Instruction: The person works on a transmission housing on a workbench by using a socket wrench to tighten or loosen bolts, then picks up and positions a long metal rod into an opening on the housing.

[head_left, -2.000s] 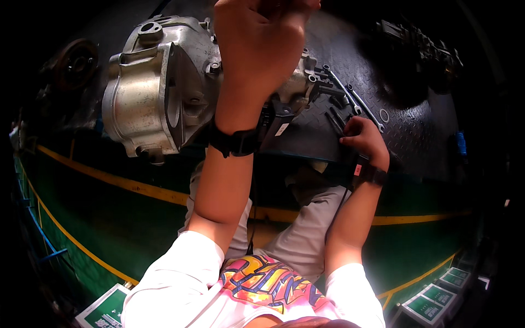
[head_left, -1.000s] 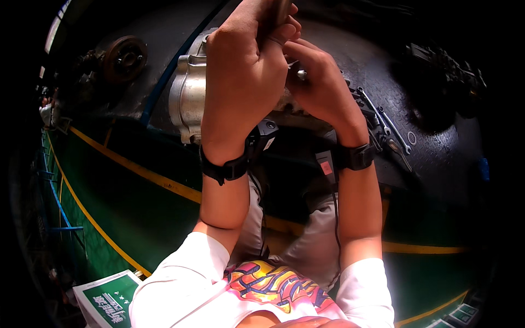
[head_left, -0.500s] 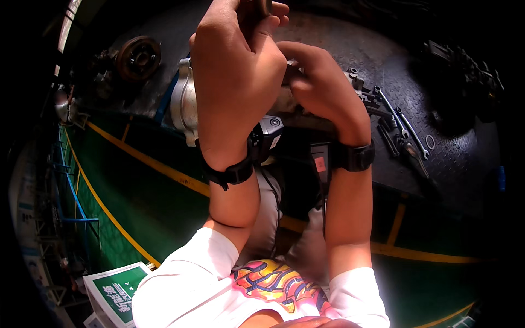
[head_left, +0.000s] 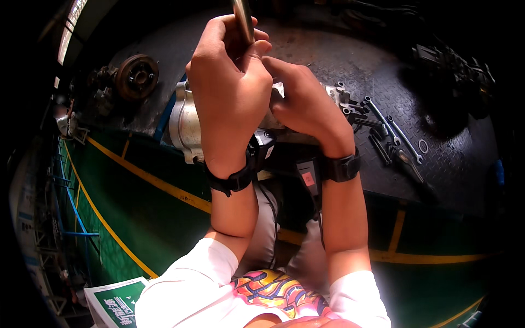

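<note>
My left hand (head_left: 232, 90) is raised, its fingers closed round a slim brownish bar-shaped piece (head_left: 243, 22) that stands up past the top edge of the view; its full shape is cut off. Close beside it, my right hand (head_left: 311, 106) has its fingers curled inward, and what they hold, if anything, is hidden. Beneath both hands lies a large silvery cast-metal housing (head_left: 185, 123), its round flanged end to the left. The hands cover much of its middle.
The dark tread-plate bench (head_left: 377, 65) carries several spanners (head_left: 404, 139), a metal ring (head_left: 423, 146) and a rusty brake disc (head_left: 136, 76). Dark machinery (head_left: 456, 74) stands far right. A green-and-white box (head_left: 115, 303) sits at lower left on a green floor with yellow lines.
Both hands have come slightly lower and to the left in view, and more of the bar-shaped piece now shows. The bench things have shifted slightly in the picture.
</note>
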The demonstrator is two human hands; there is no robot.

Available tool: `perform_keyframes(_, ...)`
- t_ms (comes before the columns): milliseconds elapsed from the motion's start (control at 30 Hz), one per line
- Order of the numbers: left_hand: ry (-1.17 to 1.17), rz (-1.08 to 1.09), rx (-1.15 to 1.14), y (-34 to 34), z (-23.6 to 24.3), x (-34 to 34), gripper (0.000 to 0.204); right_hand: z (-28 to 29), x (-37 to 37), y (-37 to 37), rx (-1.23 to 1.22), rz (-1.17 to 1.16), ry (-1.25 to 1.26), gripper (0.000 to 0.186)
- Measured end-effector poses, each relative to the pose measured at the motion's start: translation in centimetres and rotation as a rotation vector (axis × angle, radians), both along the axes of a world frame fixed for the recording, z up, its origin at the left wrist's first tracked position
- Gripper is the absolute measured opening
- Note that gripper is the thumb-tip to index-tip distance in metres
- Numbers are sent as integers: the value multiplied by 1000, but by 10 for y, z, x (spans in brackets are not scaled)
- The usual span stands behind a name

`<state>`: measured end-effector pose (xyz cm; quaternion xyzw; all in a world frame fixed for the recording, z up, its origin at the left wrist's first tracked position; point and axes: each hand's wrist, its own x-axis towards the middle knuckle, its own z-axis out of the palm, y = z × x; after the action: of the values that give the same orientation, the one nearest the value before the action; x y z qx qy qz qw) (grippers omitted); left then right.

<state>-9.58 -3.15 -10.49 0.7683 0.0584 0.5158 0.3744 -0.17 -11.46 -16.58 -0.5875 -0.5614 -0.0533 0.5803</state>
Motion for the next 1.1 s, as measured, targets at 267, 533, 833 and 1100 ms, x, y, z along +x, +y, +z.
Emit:
perform_keyframes(267,-54,-195,-120,-12,2,5,23,3,5,-4,-39,-25,-48,24)
perform_keyframes(533,-81,-118,-97,-8,-5,6,18,-3,0,7,150,-109,-63,24)
perform_keyframes(833,-43,-167,-191,-31,5,2,19,4,0,-9,55,-36,42,32)
perform_keyframes(1100,-182,-77,-89,1,-20,15,31,3,-6,-1,107,-171,-130,22)
